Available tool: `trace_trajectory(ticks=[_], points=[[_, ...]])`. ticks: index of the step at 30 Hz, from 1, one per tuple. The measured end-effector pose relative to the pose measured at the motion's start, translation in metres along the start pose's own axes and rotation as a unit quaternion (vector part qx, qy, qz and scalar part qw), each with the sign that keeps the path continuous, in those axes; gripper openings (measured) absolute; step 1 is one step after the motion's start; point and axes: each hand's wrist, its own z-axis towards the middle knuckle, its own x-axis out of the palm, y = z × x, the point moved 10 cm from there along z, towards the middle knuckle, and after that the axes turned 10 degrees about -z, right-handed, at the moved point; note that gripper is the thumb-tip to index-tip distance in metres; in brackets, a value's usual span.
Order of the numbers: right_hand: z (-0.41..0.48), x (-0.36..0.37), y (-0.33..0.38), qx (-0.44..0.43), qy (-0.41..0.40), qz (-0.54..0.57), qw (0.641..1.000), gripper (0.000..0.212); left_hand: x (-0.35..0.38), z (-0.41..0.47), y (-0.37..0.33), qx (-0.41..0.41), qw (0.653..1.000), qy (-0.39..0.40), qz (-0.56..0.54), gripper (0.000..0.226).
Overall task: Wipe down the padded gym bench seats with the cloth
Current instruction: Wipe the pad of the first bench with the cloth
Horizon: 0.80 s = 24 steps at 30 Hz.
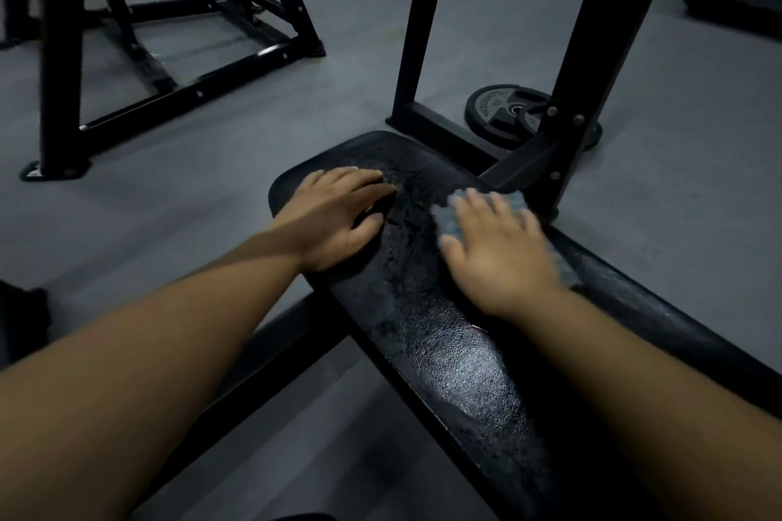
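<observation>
The bench seat (444, 351) is one long black pad, and I judge the wiping of it to be about in the middle. The near part shines as if damp, while the far end around the hands looks dull and grainy, so this end is not yet done. I cannot see other seats that may need cleaning. The pad has a pebbled, leather-like cover and rounded corners. Behind it stands a black rack (592, 55) of square metal tubes, and a dark round weight plate (503, 110) lies flat on the grey floor.

The left hand (338, 216) rests flat on the far left of the pad, with the fingers straight and holding nothing. The right hand (495, 241) is blurred. It presses with spread fingers on the cloth (517, 199), a small, soft blue piece that lies near the pad's right edge.
</observation>
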Motion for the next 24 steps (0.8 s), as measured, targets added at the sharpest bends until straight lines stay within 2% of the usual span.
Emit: trace_trajectory(ticks=[1, 3, 5, 7, 9, 11, 12, 14, 16, 17, 19, 21, 22, 24], points=[[-0.007, 0.0, 0.028, -0.038, -0.006, 0.0, 0.999, 0.068, 0.001, -0.001, -0.001, 0.004, 1.0, -0.002, -0.003, 0.059], [-0.052, -0.003, 0.079, -0.179, 0.005, 0.03, 0.983, 0.073, 0.002, -0.002, 0.0, 0.006, 1.0, -0.003, -0.009, 0.058], [-0.074, -0.007, 0.071, -0.229, 0.028, 0.048, 0.972, 0.073, 0.0, -0.003, 0.003, 0.007, 1.0, -0.009, -0.012, 0.058], [-0.036, -0.005, 0.03, -0.169, 0.015, 0.025, 0.985, 0.07, 0.0, -0.002, 0.004, 0.008, 1.0, -0.017, -0.013, 0.058], [0.022, -0.003, 0.0, -0.051, 0.008, 0.013, 0.999, 0.063, 0.0, 0.0, 0.003, 0.01, 1.0, -0.022, -0.014, 0.059], [0.043, -0.003, 0.016, -0.008, -0.001, 0.009, 1.0, 0.062, -0.002, 0.001, 0.004, 0.011, 0.999, -0.025, -0.018, 0.059], [0.038, -0.002, 0.035, -0.038, -0.006, 0.004, 0.999, 0.065, -0.002, 0.001, 0.004, 0.013, 0.999, -0.026, -0.02, 0.059], [-0.006, -0.004, 0.07, -0.164, 0.002, 0.017, 0.986, 0.072, -0.002, 0.0, 0.004, 0.017, 0.999, -0.027, -0.023, 0.059], [-0.034, -0.002, 0.055, -0.212, 0.035, 0.033, 0.976, 0.077, -0.002, 0.0, 0.003, 0.019, 0.999, -0.033, -0.022, 0.059], [-0.025, -0.001, 0.037, -0.196, 0.029, 0.028, 0.98, 0.078, -0.002, 0.001, 0.003, 0.018, 0.999, -0.037, -0.02, 0.059], [0.021, 0.0, 0.001, -0.101, 0.012, 0.008, 0.995, 0.077, -0.003, 0.002, 0.004, 0.016, 0.999, -0.042, -0.018, 0.058], [0.053, -0.001, 0.003, -0.01, 0.011, 0.006, 1.0, 0.069, -0.002, 0.003, 0.005, 0.017, 0.999, -0.04, -0.021, 0.058], [0.053, -0.001, 0.019, -0.013, 0.004, 0.005, 1.0, 0.068, -0.002, 0.002, 0.006, 0.018, 0.999, -0.039, -0.023, 0.058], [0.017, -0.002, 0.059, -0.125, 0.002, 0.007, 0.992, 0.074, -0.002, 0.001, 0.007, 0.019, 0.999, -0.042, -0.029, 0.06]])
